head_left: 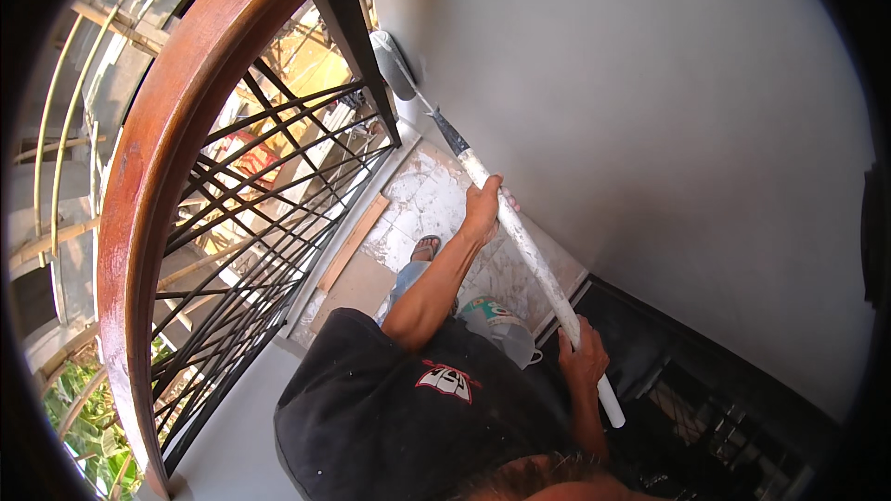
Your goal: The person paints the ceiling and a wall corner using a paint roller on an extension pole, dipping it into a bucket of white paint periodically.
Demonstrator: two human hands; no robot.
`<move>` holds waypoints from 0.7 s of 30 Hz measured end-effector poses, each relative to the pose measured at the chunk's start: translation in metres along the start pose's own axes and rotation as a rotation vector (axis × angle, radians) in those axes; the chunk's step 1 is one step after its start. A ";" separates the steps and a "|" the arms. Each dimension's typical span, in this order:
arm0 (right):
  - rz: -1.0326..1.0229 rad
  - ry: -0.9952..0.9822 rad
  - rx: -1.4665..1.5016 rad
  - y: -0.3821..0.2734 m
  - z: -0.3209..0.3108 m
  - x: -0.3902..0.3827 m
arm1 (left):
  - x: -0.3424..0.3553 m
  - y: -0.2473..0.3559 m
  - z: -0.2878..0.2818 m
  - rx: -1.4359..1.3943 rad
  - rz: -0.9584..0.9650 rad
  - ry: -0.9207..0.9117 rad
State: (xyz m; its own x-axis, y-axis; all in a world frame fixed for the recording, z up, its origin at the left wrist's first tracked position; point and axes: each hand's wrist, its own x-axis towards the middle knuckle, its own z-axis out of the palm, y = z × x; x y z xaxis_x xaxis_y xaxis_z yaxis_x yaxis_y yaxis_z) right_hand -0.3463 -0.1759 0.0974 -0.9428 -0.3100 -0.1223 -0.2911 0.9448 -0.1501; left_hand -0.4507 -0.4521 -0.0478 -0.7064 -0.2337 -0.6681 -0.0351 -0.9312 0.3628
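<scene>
Both my hands are closed around the long white pole (538, 264) of a paint roller. My left hand (484, 210) grips it higher up, its forearm reaching out from a dark T-shirt sleeve. Lower down, near the free end, my right hand (583, 353) wraps the pole. A dark, paint-smeared handle joins the pole to the roller's thin metal frame. The grey, paint-covered roller head (395, 65) is against or very close to the grey wall (631, 83), beside the black railing post; I cannot tell whether it touches.
A curved wooden handrail (139, 213) with crossed black metal bars (269, 213) runs along the left, with bamboo poles beyond it. A translucent plastic container (499, 327) with a green label stands by my legs. Paint splashes cover the tiled floor (418, 195). A wooden strip (355, 241) lies beside the railing.
</scene>
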 end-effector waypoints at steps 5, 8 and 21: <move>0.019 0.002 0.006 0.004 -0.002 -0.002 | -0.001 0.002 0.005 -0.029 0.011 -0.002; 0.013 -0.029 -0.008 -0.009 -0.003 0.016 | 0.009 0.020 0.006 -0.050 0.033 0.032; -0.015 0.020 0.016 0.004 -0.004 0.002 | -0.007 0.009 0.015 -0.017 0.038 0.003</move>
State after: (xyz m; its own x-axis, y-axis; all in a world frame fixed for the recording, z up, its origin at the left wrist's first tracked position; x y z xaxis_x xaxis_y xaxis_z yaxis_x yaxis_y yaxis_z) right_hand -0.3494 -0.1725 0.1003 -0.9414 -0.3220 -0.1005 -0.3029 0.9381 -0.1679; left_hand -0.4565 -0.4545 -0.0307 -0.7049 -0.2695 -0.6561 0.0032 -0.9262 0.3770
